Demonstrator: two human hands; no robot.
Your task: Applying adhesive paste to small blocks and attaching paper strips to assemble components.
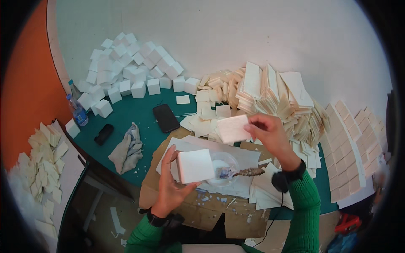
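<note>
My left hand (172,184) grips a white foam-like block (196,165) by its sides, thumb below and fingers along the left edge. Between the thumb and fingers of my right hand (266,131) is a thin cream square sheet (233,129), raised above and to the right of the block. The two are apart. Just right of the block stands a clear round bowl (233,159) holding whitish-blue paste. A crusted stick (249,172) leans out over its rim. White paper (242,189) and cardboard (156,182) lie beneath the bowl.
White blocks (137,89) are heaped at the back left. Tall stacks of cream sheets (259,90) and loose squares (204,126) fill the back right. A black phone (166,118), grey cloth (128,149), dark case (103,134) and water bottle (78,113) lie or stand on the green table.
</note>
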